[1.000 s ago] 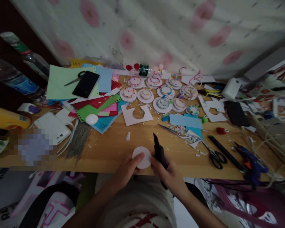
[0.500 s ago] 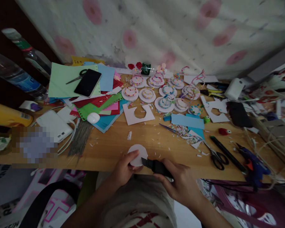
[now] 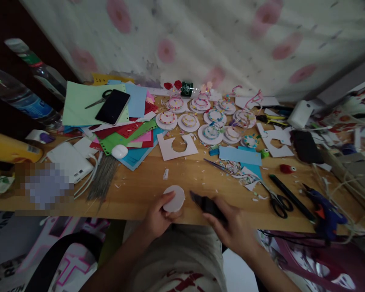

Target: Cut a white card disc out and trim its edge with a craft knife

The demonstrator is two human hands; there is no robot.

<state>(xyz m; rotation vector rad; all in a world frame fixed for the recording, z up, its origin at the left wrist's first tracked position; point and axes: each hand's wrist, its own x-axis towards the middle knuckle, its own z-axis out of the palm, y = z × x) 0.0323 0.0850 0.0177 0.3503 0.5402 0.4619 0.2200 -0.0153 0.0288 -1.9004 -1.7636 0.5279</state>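
Between the thumb and fingers of my left hand (image 3: 160, 215) is a round white disc (image 3: 176, 198), held near the front edge of the wooden table (image 3: 142, 190). My right hand (image 3: 234, 227) is wrapped round the black handle of a utility knife (image 3: 211, 207). Its blade points up and left, a short gap away from the disc's right edge. Behind the disc lies a white sheet with a round hole (image 3: 166, 151), and a small white scrap (image 3: 166, 174) rests between them.
Several white discs with beaded wire spirals (image 3: 189, 121) stand at the back. Scissors (image 3: 280, 205), a black stick (image 3: 292, 198) and a blue glue gun (image 3: 325, 211) lie to the right. Coloured paper (image 3: 124, 134), a phone (image 3: 113, 106) and thin wires (image 3: 103, 176) are at left.
The knife has moved right, off the disc's edge, with my right hand. My left hand has tilted the disc a little and shifted it slightly left.
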